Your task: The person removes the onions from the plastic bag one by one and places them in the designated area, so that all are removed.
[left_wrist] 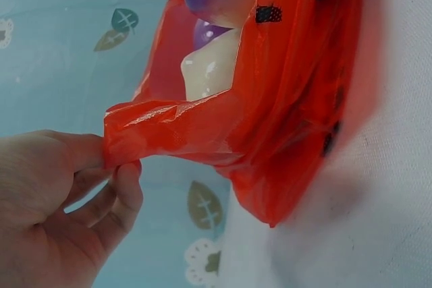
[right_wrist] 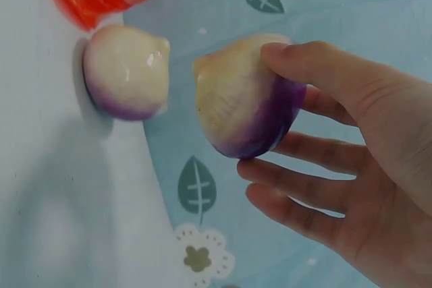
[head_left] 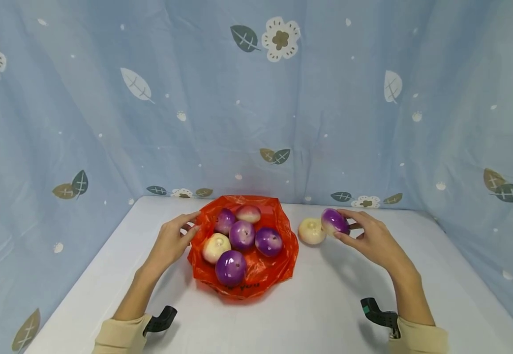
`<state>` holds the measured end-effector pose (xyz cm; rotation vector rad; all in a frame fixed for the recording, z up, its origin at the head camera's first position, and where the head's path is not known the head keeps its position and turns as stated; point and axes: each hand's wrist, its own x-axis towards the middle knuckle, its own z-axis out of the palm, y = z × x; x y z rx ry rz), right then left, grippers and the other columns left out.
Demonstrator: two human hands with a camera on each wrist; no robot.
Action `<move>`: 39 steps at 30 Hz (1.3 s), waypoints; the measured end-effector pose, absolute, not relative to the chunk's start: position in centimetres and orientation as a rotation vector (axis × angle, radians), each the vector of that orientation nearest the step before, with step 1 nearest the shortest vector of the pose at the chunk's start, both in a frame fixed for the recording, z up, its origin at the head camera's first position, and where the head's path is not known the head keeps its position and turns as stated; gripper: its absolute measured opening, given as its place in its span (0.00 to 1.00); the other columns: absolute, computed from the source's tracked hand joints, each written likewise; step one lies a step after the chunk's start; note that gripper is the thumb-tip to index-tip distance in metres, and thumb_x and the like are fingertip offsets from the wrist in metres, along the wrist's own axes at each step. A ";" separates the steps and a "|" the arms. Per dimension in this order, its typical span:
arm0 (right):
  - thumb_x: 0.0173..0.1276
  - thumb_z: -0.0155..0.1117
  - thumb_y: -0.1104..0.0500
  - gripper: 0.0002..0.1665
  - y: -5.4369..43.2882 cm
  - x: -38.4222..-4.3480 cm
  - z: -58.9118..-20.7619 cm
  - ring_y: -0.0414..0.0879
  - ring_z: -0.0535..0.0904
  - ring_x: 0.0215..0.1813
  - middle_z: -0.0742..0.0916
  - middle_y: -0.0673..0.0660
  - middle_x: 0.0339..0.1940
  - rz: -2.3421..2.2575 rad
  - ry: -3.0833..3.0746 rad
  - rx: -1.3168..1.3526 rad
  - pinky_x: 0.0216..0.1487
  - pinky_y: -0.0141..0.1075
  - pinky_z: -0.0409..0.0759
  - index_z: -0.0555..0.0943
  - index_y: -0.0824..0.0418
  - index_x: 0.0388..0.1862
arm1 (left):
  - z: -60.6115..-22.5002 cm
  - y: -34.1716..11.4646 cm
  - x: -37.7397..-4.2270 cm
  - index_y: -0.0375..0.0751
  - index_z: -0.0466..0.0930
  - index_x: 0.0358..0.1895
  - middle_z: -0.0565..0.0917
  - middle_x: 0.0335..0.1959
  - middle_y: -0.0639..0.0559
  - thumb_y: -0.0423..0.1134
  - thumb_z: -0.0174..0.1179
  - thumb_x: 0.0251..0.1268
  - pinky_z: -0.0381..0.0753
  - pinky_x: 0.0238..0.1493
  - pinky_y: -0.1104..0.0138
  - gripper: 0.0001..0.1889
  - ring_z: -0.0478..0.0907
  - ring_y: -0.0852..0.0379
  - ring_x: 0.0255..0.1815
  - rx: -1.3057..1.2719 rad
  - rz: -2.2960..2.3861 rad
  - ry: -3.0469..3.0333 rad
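Observation:
A red plastic bag stands with its mouth spread wide, and several glossy purple-and-white turnips lie inside it. At the bag's left rim, my left hand pinches the plastic between thumb and fingers; the left wrist view shows the pulled-out edge. Over to the right, my right hand holds a turnip between thumb and fingertips, raised off the table. Just left of it, another turnip rests on the table, its pale end showing.
A white-covered table lies beneath everything. Behind it hangs a blue curtain printed with leaves and flowers. A black wrist mount sticks out from each sleeve. Dark lettering shows on the bag's near side.

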<state>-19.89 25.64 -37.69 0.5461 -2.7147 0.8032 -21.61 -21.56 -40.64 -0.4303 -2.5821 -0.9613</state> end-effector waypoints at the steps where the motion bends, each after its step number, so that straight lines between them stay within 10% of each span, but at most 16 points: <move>1: 0.62 0.72 0.52 0.34 25.9 -19.9 -37.6 0.57 0.85 0.50 0.83 0.63 0.57 0.801 -2.720 0.540 0.43 0.47 0.87 0.75 0.57 0.66 | -40.6 -21.6 -21.6 0.38 0.78 0.62 0.85 0.52 0.41 0.34 0.63 0.66 0.81 0.33 0.76 0.21 0.83 0.51 0.38 -0.427 -0.959 -2.581; 39: 0.64 0.70 0.49 0.36 28.0 -22.5 -42.8 0.64 0.82 0.52 0.82 0.70 0.56 0.762 -2.925 0.269 0.49 0.57 0.83 0.72 0.62 0.67 | -40.6 -21.4 -21.6 0.38 0.78 0.62 0.85 0.52 0.42 0.33 0.63 0.65 0.80 0.34 0.78 0.21 0.83 0.51 0.39 -0.405 -0.943 -2.598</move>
